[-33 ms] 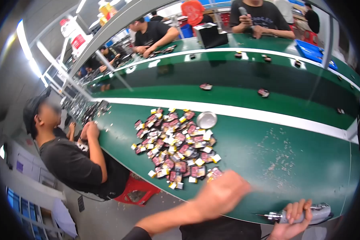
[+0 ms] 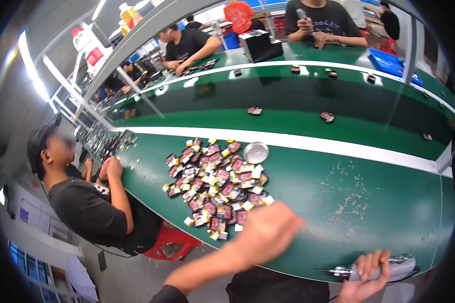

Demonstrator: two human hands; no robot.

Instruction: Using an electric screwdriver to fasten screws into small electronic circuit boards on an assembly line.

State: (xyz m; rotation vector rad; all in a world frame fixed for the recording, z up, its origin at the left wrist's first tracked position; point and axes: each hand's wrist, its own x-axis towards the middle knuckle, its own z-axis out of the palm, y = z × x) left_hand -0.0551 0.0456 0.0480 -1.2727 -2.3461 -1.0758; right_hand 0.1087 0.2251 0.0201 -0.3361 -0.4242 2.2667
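Pink-and-black squarish parts [image 2: 223, 174] lie heaped; the left hand [image 2: 269, 231] now hides more of their five-o'clock edge, finger hold unclear; the right hand [image 2: 371, 270] wraps its fingers around a grey cylindrical screwdriver [image 2: 403, 263].

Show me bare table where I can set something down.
Bare green table lies right of the scattered bits, beyond the driver in the right hand. Another patch lies between bits and pile, right of the tin. Crowded: the pile itself, with the left hand in front of its near right corner.
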